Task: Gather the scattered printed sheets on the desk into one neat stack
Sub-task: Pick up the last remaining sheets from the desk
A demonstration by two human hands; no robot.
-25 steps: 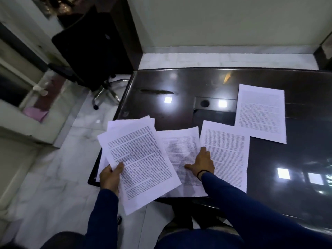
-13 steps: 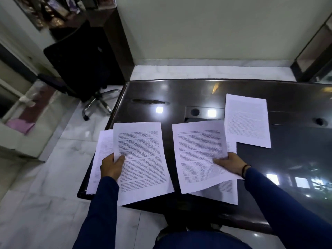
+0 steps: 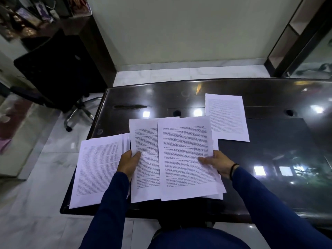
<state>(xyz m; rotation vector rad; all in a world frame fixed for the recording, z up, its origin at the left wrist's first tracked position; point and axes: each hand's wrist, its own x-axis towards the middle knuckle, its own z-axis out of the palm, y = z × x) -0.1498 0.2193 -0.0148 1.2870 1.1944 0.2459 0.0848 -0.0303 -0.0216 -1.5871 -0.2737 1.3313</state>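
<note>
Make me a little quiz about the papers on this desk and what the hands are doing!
1. True or false: the far sheet on the desk is touched by a hand.
2. Which hand holds the front sheet? A) left hand B) right hand C) neither
3. Fill in: the loose sheet at the left corner partly overhangs the desk's ____.

Key: 1. False, it lies alone. 2. B. 3. Edge.
</note>
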